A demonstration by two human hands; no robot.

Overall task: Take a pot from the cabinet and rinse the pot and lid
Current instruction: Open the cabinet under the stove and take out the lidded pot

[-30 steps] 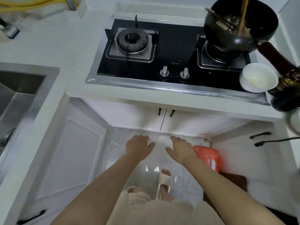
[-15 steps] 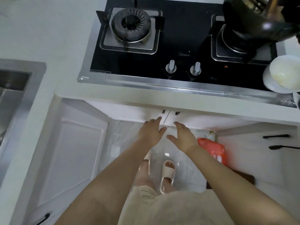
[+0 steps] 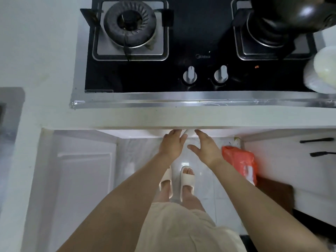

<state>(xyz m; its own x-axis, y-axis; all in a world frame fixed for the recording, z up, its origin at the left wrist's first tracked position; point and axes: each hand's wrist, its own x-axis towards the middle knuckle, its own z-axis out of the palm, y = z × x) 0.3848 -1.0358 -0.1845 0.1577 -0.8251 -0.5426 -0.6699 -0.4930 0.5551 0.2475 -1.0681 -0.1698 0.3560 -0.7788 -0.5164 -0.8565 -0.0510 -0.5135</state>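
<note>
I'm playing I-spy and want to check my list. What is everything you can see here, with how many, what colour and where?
black glass gas stove: one, black, on the white counter
round burners: two, dark, left and right
silver knobs: two, stove front
black round pot: one, on right burner
white bowl: one, right edge
white cabinet doors: shut, below counter
orange plastic bag: one, on floor
cream slippers: two, on feet
left hand: open, under counter edge
right hand: open, beside it

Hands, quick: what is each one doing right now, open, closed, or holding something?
Left hand: open, fingers straight, reaching under the counter edge, holding nothing.
Right hand: open, fingers spread, also reaching there, holding nothing.
</note>
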